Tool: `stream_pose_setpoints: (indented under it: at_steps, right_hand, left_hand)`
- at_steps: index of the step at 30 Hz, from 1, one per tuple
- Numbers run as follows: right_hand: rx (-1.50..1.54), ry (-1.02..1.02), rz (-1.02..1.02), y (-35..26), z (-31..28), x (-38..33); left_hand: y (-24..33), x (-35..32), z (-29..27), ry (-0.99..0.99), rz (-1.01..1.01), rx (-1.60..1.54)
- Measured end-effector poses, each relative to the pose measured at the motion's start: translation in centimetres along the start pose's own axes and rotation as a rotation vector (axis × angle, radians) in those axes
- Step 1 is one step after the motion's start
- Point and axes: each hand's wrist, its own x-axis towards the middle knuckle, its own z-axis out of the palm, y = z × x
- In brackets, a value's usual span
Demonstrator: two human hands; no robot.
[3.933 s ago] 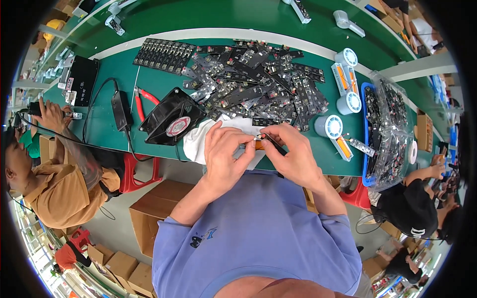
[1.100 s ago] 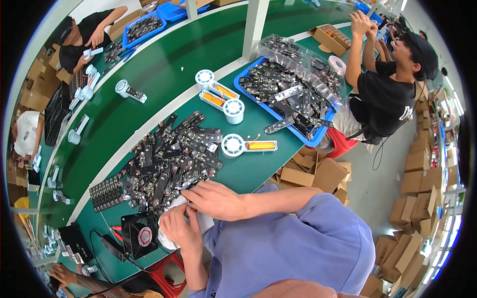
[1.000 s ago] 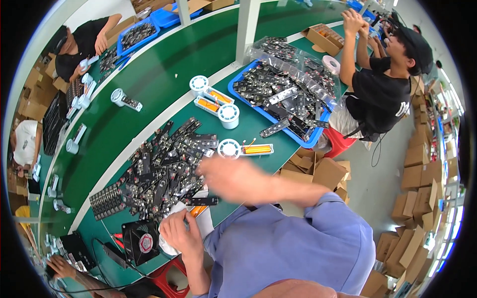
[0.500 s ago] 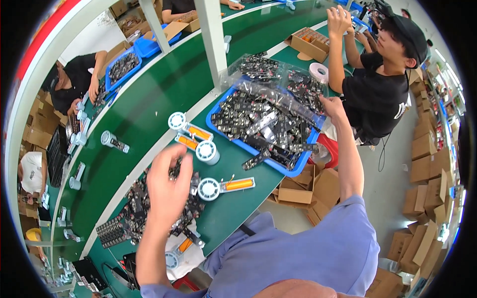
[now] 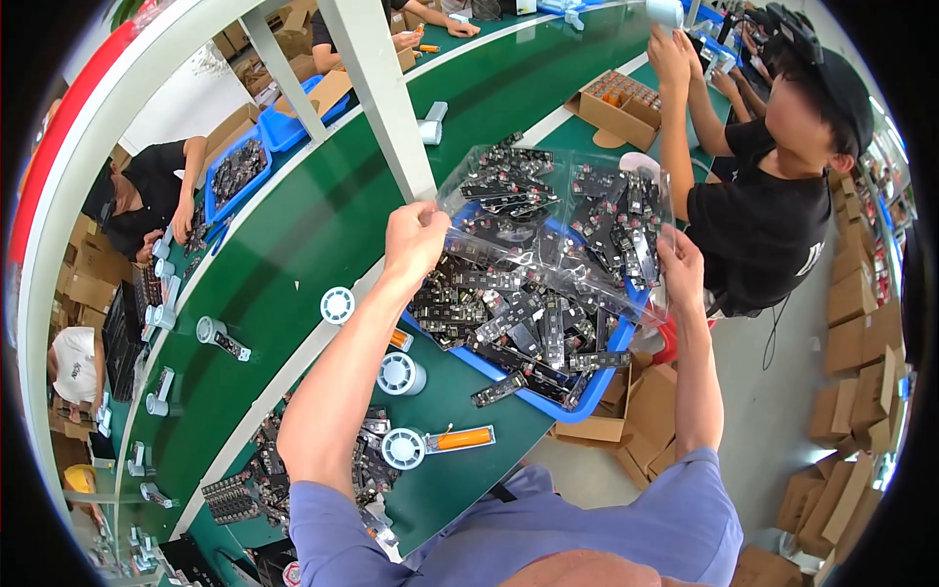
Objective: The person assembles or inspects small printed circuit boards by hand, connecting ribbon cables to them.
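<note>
Above the blue tray (image 5: 577,399) — clear bag (image 5: 558,230) pinched between both hands' fingers (image 5: 416,227).

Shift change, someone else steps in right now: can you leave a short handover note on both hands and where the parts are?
Left hand: gripping the left edge of the clear bag of black parts.
Right hand: gripping the bag's right edge.
Bag: held up over the blue bin, which is heaped with the same parts.
Done: bag lifted, stretched between both hands.
Left: cannot tell whether the bag is open; most parts look to be inside it. More loose parts lie on the green bench near the white spools.
</note>
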Motion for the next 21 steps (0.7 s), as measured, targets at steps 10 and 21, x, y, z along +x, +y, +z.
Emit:
stream_pose_setpoints:
  at_steps: [10, 21]
  right_hand:
    - [0.148, 0.038, -0.273, -7.2, -0.7, -5.3]
    - [0.150, -0.041, -0.336, -15.6, 0.2, -10.3]
  left_hand:
    - [6.5, -9.0, -3.9, 0.093, 0.154, -0.100]
    - [7.9, -16.3, -8.8, 0.053, 0.118, -0.364]
